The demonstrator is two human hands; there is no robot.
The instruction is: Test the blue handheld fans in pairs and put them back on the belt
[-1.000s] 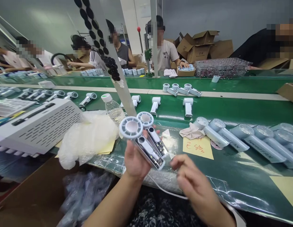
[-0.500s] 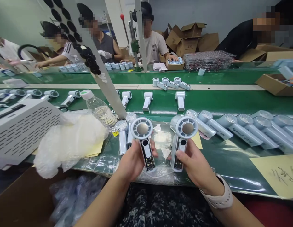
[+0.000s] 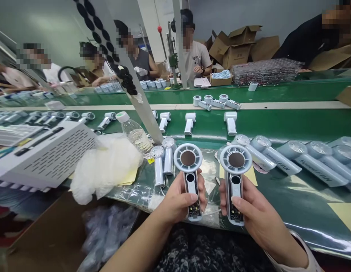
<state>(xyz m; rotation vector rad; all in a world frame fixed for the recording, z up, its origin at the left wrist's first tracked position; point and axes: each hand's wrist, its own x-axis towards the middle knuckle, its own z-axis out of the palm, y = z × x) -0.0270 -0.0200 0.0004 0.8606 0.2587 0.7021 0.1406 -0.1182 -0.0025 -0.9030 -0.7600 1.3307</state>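
Note:
My left hand is wrapped round the handle of a light-blue handheld fan, its thumb lying across the front. A second handheld fan of the same kind is gripped in my right hand, thumb on the handle's front. Both fans are upright, round heads up, side by side and apart. Each handle's front is open, with a dark circuit board showing below a black round spot. Just left of my left hand, two more fans lie on the green bench.
Fans marked "Speed FAN" lie in a row at the right. Further fans rest along the green belt. A plastic bottle, a bubble-wrap bag, a slanted post and a slotted metal box stand left. Several people sit opposite.
Both fans are now closer to me and face me more squarely. My left thumb now lies across its fan's front. The view has swung left.

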